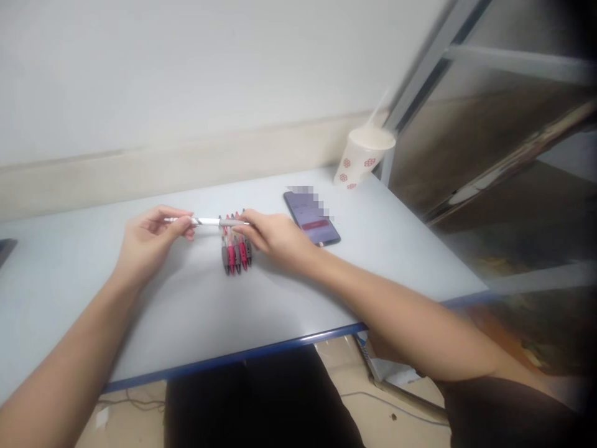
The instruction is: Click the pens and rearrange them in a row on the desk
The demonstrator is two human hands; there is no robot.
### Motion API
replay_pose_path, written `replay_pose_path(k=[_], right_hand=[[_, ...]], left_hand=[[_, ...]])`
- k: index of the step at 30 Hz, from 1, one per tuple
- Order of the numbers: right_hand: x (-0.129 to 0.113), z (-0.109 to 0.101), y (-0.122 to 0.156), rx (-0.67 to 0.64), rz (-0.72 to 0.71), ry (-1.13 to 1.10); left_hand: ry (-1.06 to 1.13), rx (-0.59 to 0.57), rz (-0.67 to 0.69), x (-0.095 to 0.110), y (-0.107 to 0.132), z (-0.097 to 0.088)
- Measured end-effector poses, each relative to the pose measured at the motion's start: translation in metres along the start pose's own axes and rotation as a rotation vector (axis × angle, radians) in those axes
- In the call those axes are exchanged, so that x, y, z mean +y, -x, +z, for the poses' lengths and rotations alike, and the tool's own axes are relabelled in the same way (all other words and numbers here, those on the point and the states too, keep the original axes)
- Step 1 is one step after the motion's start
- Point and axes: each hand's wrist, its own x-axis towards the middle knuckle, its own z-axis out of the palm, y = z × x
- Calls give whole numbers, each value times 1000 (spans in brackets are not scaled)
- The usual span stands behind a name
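A white pen with a grey grip (208,221) is held level above the table, between both of my hands. The fingers of my left hand (152,233) pinch its white end. My right hand (275,233) grips the other end, near the grey part, and its fingertips hide the tip. Just below and behind the pen, several pens with red and grey grips (237,252) lie side by side in a row on the table. My right hand covers a little of the row's right side.
The white table (196,323) has a blue front edge and stands against a wall. A phone (312,218) with a lit screen lies right of the pens. Behind it stands a paper cup (364,158) with a straw. A dark object (6,250) sits at the left edge.
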Motion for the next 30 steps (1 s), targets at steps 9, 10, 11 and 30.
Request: replay_pose_path(k=[9,10,11,30], right_hand=[[-4,5,4,-175,-229,-25],[-4,6,5,-185,-312,13],[-4,7,5,-186,-382,49],[12,5,-5,7,-126,78]], left_hand=[[248,51,-26,1,1,11],[291,57,-39,-1,0,14],[326,64,-55,-4,-1,16],[170,30,-327,-19,-16,12]])
